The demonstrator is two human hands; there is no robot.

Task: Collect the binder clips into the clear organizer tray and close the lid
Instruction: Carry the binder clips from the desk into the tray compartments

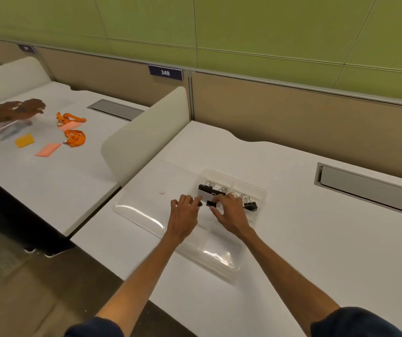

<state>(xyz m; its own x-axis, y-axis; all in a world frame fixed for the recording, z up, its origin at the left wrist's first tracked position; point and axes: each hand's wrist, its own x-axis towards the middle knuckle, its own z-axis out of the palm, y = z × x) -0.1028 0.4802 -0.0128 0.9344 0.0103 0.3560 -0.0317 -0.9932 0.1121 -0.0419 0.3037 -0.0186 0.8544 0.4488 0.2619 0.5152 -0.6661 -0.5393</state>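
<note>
Our L hand (185, 213) pinches a small clip (199, 203) over the clear tray (220, 254). Our R hand (231, 213) curls its fingers by a second clip (211, 203); we can't tell if it grips. More binder clips (250, 206) lie at the tray's far end. The lid (144, 203) lies open and flat, w/ its corner near the counter (316, 239) left edge. Wide white counter shows to the R.

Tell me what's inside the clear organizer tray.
Black binder clips lie in the far compartments of the tray. The left hand and right hand cover the middle section, so what's beneath them is hidden.
</note>
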